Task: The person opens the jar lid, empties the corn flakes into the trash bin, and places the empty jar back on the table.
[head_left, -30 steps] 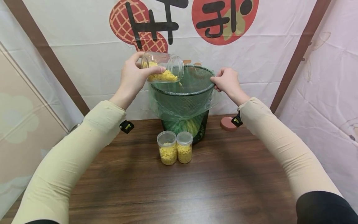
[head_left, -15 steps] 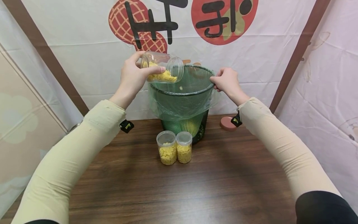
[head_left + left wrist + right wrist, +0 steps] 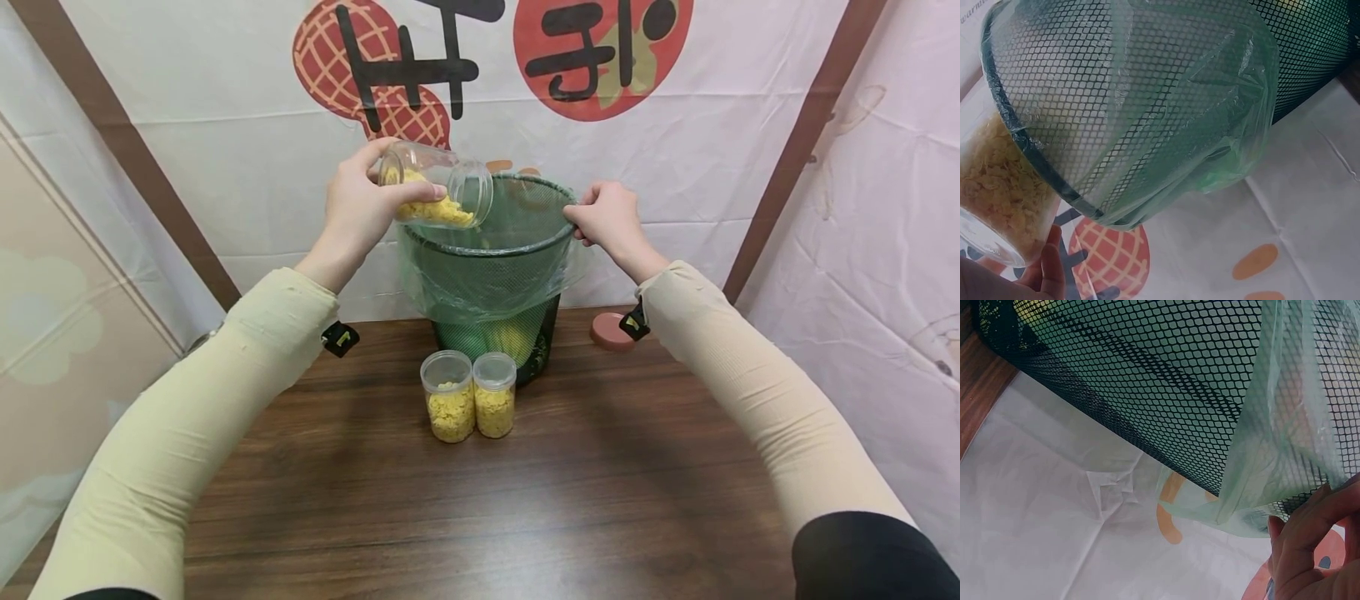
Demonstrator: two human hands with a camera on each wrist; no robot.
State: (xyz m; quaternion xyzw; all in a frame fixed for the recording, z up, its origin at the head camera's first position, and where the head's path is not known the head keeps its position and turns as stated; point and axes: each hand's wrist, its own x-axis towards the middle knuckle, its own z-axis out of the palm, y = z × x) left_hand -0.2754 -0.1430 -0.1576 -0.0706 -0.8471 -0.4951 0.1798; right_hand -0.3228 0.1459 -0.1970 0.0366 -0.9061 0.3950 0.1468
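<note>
My left hand point(image 3: 358, 202) grips a clear jar point(image 3: 442, 158) lying nearly on its side, its open mouth over the left rim of a black mesh bin point(image 3: 542, 337). Yellow flakes point(image 3: 438, 210) lie along the jar's lower side; the left wrist view shows the flakes point(image 3: 1007, 187) close up. A thin green bag point(image 3: 480, 287) lines the bin and folds down over its rim. At the rim's right side my right hand point(image 3: 611, 218) pinches the edge; in the right wrist view its curled fingers point(image 3: 1310, 528) are at the bag. Yellow shows through the bin's lower mesh.
Two clear jars, a left one point(image 3: 452, 412) and a right one point(image 3: 495, 410), stand side by side before the bin, partly filled with yellow flakes. A pink lid point(image 3: 611, 331) lies right of the bin on the wooden table point(image 3: 480, 517). A printed cloth point(image 3: 247, 208) hangs behind.
The flakes in the tilted jar have dwindled a little, with bits falling into the bin. The jar's mouth has dipped slightly; the right hand stays at the rim.
</note>
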